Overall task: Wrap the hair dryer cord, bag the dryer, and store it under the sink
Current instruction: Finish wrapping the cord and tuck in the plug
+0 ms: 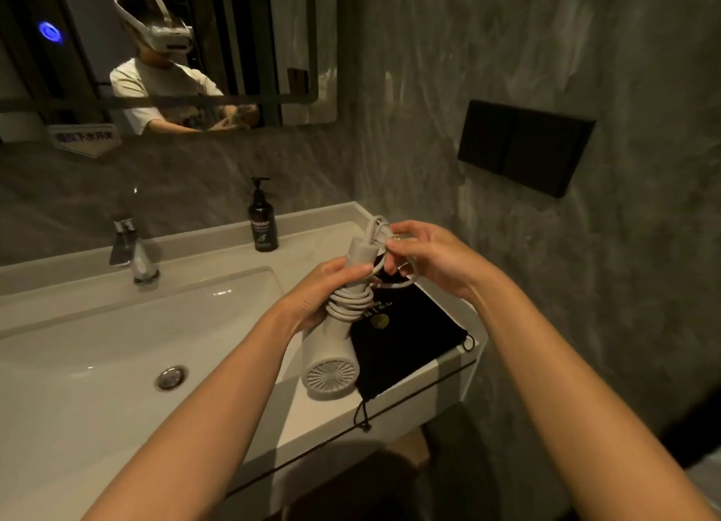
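Observation:
A light grey hair dryer (331,358) is held over the right end of the counter, its round rear grille toward me. My left hand (325,298) grips its handle. Several turns of the grey cord (349,306) lie wound around the handle. My right hand (429,261) pinches the loose end of the cord near the handle's tip, with a slack loop hanging below. A black drawstring bag (405,341) lies flat on the counter just under the dryer, its strings dangling over the front edge.
A white sink basin (117,345) with a chrome tap (130,253) fills the left. A dark pump bottle (263,224) stands at the back of the counter. Above hangs a mirror (253,52); a black wall plate (522,146) is on the right wall.

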Motion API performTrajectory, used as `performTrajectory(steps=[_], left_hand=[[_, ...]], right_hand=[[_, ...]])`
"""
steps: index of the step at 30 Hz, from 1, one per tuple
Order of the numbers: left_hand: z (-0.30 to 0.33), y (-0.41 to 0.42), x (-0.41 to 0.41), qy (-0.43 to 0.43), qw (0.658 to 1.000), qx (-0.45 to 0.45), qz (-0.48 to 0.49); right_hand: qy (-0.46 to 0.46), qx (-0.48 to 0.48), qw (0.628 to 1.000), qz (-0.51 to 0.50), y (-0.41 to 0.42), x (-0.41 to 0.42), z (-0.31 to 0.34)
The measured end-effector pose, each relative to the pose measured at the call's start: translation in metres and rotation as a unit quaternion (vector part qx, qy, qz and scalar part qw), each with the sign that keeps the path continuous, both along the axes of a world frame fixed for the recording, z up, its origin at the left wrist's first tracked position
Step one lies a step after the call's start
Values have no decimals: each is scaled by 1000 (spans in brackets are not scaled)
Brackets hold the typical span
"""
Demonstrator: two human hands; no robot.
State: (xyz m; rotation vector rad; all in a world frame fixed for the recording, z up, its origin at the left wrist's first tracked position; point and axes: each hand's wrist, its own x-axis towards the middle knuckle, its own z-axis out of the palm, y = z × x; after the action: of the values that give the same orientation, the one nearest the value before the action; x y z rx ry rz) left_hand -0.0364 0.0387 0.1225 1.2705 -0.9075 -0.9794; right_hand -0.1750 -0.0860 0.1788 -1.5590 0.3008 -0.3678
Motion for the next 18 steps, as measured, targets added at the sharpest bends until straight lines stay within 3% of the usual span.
performTrajectory(steps=[4,18], left_hand=[[-12,-31,-2,14,999,5,-36],[-53,-103,20,57,998,2,-36]], right_hand=[[49,-50,998,3,-29,-4,-6],[46,-72,991,-105,-84,26,-46]])
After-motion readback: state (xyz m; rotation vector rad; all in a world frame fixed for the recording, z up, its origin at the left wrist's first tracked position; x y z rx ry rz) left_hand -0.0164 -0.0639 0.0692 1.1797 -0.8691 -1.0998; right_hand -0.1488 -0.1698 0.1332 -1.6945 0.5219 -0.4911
